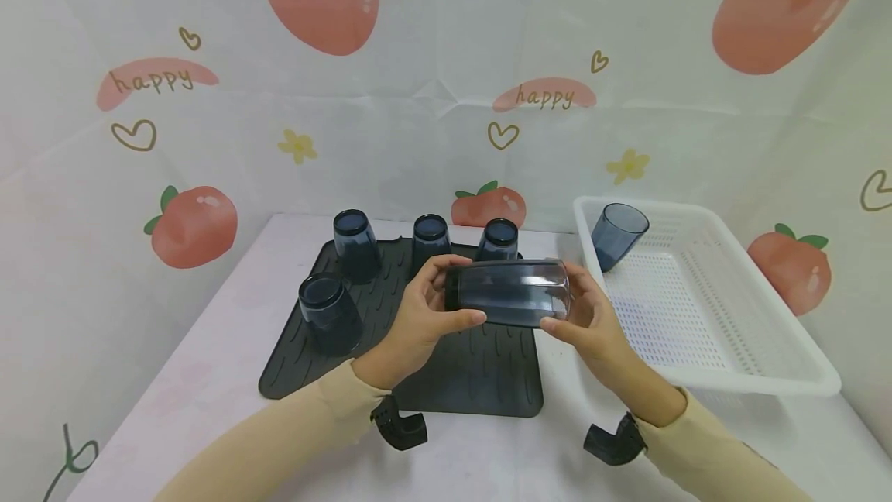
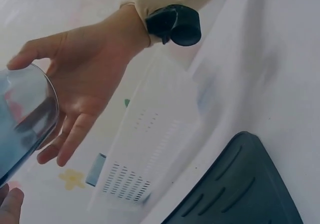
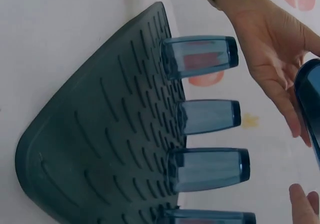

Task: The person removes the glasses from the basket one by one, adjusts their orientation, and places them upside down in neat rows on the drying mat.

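Observation:
A blue-grey clear drinking glass (image 1: 512, 293) lies sideways in the air between both hands, above the front right of a black ridged mat (image 1: 481, 378). My left hand (image 1: 418, 316) grips its thick dark base, thumb along the near side. At the rim end my right hand (image 1: 592, 316) holds it between thumb and fingers. On the mat several like glasses stand upside down: one at the front left (image 1: 331, 316), one behind it (image 1: 357, 246), and two along the back (image 1: 430, 238), (image 1: 499, 238), the rearmost partly hidden by the held glass and left hand.
To the right stands a white perforated plastic basket (image 1: 822, 370). Another glass (image 1: 616, 237) leans in its back left corner, mouth up. A white cloth printed with peaches hangs behind the pale table (image 1: 174, 432).

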Demonstrator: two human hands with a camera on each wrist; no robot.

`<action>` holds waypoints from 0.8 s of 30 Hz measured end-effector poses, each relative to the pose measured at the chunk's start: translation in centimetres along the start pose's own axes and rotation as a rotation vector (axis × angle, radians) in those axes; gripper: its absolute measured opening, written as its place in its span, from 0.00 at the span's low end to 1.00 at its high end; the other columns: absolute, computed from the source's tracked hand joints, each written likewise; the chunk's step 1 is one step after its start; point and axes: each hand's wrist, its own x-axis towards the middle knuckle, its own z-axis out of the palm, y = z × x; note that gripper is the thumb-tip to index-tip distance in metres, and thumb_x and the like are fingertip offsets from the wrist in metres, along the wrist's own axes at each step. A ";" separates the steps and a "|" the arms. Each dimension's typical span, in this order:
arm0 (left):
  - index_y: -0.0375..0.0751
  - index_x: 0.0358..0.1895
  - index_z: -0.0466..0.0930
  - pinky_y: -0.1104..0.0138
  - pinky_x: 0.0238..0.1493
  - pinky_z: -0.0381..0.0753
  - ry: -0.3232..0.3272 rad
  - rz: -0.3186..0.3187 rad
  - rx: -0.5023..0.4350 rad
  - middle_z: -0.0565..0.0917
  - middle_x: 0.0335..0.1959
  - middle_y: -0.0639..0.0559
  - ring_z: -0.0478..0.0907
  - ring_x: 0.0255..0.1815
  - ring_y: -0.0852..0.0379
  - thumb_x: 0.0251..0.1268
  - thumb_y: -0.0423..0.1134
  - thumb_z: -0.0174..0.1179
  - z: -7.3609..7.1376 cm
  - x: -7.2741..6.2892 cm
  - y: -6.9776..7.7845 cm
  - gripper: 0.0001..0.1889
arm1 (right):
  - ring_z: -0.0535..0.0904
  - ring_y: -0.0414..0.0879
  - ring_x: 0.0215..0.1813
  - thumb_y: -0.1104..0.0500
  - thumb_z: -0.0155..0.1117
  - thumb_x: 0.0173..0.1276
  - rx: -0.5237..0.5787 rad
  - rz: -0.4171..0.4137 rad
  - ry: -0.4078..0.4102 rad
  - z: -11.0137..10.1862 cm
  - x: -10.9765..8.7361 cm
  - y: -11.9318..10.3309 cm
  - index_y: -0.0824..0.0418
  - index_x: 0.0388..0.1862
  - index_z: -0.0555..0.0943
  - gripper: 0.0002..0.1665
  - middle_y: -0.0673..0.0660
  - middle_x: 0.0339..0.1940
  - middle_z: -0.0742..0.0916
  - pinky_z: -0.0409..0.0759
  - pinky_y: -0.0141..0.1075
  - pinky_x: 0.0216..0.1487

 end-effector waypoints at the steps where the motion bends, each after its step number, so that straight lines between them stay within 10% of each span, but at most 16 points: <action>1: 0.37 0.64 0.63 0.68 0.48 0.82 0.003 0.006 -0.001 0.75 0.55 0.51 0.76 0.53 0.56 0.49 0.35 0.74 0.0 0.0 0.0 0.38 | 0.73 0.41 0.56 0.74 0.64 0.56 -0.015 0.007 -0.010 -0.1 0.0 0.0 0.53 0.65 0.66 0.39 0.50 0.57 0.75 0.79 0.29 0.52; 8: 0.37 0.64 0.65 0.70 0.53 0.79 0.021 0.050 0.034 0.74 0.58 0.51 0.75 0.55 0.57 0.48 0.36 0.75 -0.1 0.1 0.4 0.39 | 0.74 0.38 0.55 0.72 0.65 0.59 -0.157 0.120 -0.106 -1.0 -0.2 -0.2 0.49 0.70 0.61 0.43 0.47 0.59 0.74 0.78 0.30 0.42; 14: 0.36 0.64 0.65 0.71 0.53 0.78 0.026 0.060 0.036 0.74 0.58 0.51 0.74 0.55 0.58 0.49 0.35 0.75 -0.4 0.0 0.8 0.38 | 0.73 0.36 0.59 0.65 0.68 0.61 -0.286 0.209 -0.165 -1.8 -0.2 -1.0 0.58 0.75 0.53 0.48 0.61 0.66 0.69 0.77 0.29 0.53; 24: 0.39 0.64 0.66 0.69 0.55 0.79 0.056 0.043 0.066 0.74 0.58 0.51 0.75 0.56 0.58 0.47 0.37 0.76 -1.3 -0.1 1.1 0.39 | 0.75 0.58 0.59 0.61 0.66 0.65 -0.488 0.284 -0.290 -3.6 -0.4 -0.7 0.68 0.66 0.63 0.34 0.66 0.58 0.76 0.78 0.32 0.55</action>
